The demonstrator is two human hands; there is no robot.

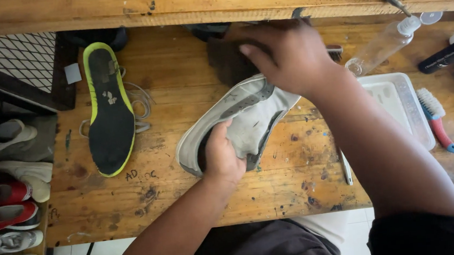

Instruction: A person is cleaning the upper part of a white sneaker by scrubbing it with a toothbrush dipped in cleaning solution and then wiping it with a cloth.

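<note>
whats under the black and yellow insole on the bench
White shoelaces loop out from beneath the insole on both sides, lying on the wooden bench. How they run under it is hidden.

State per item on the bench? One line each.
Shoe: off the bench, tilted, insole out.
Left hand: gripping the shoe at its opening.
Right hand: on the shoe's toe end; what it holds is hidden.
Insole: flat on the table, apart from the shoe.
Spray bottle: lying on its side.
Tray: flat, looks empty.
Brush: lying idle beside the tray.
</note>
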